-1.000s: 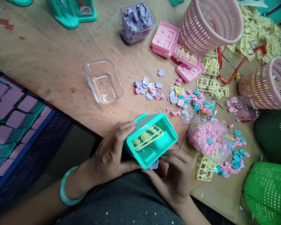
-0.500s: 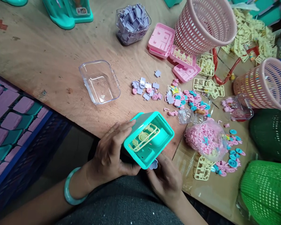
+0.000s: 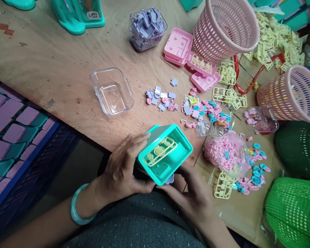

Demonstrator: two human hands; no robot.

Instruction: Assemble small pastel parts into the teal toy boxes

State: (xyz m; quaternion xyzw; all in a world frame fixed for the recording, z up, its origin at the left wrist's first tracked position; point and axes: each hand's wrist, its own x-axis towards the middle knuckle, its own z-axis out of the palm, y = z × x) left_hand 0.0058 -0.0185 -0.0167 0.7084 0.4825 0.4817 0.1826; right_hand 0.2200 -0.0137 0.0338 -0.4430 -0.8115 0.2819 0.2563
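Observation:
A teal plastic box [image 3: 182, 151] is tilted with its open side facing up toward me. Inside it lies a cream frame of small moulded parts [image 3: 160, 151]. My left hand [image 3: 122, 167] grips the box from the left, fingers along its upper side and thumb underneath. Below the box's lower right corner a small lavender piece with a scalloped edge [image 3: 171, 179] sticks out, mostly hidden. My right hand [image 3: 196, 194] is beside that piece, thumb and fingers apart, its fingertips partly behind the box. On the table beyond stands a clear plastic box [image 3: 113, 94].
Lavender, pink and blue pieces [image 3: 209, 110] lie scattered ahead. A clear tub of lavender parts [image 3: 147, 29] and a pink basket [image 3: 222, 31] stand at the back. On the right are a bowl of pink pieces [image 3: 226, 151] and a green basket [image 3: 294, 210]. Stacked teal-and-purple items [image 3: 12, 134] are left.
My right hand has shifted right and its fingers have spread away from the lavender piece. The left hand and teal box have hardly moved. The view has shifted slightly.

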